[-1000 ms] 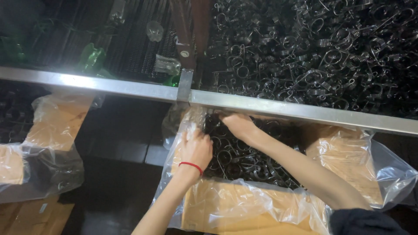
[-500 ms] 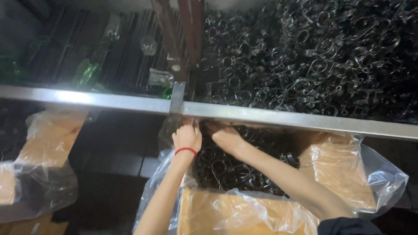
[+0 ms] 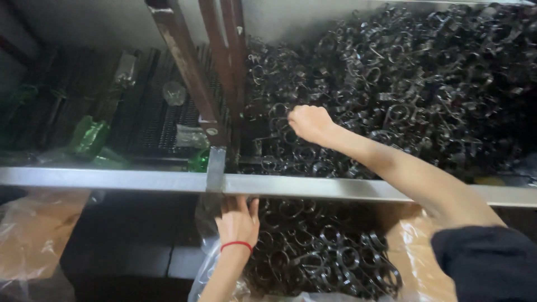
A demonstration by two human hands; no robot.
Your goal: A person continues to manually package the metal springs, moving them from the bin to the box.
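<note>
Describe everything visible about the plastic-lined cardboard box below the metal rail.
The brown cardboard box lined with a clear plastic bag sits under the grey metal rail, open at the top. It holds a heap of dark metal ring clips, shiny and tangled, filling its middle. The plastic liner is crinkled and folds out over the box walls. The left hand, with a red string at the wrist, rests on the liner's upper left edge beside the clips. The right hand is up in the larger clip pile above, not touching the box.
</note>
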